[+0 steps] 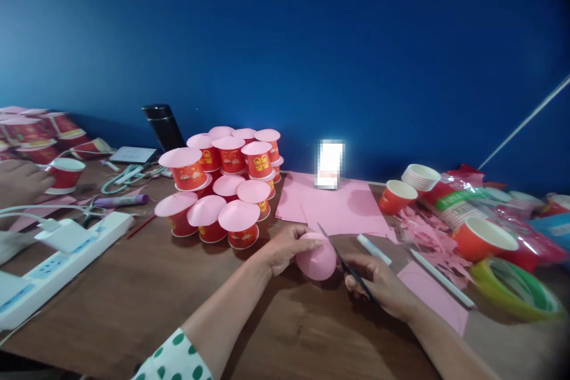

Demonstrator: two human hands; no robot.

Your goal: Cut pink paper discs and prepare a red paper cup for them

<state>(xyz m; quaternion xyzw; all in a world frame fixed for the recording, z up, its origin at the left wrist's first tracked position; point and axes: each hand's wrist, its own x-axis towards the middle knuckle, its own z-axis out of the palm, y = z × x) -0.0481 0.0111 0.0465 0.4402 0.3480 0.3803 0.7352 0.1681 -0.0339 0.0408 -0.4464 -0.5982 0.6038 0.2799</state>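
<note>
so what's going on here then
Someone's left hand holds a round pink paper disc over the brown table, while their right hand holds slim dark scissors by the disc's right edge. To the left stand stacked red paper cups topped with pink paper discs; behind lie flat pink paper sheets, and pink paper scraps lie to the right. At the far left, another person's hand is beside a single red-and-white paper cup.

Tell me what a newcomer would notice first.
Likely the stacked red paper cups topped with round pink paper discs, left of centre before the blue wall. Next, perhaps, the bright white pixelated rectangle near centre. Below it, the left hand holds a round pink paper piece, the right hand dark metal scissors.
</note>
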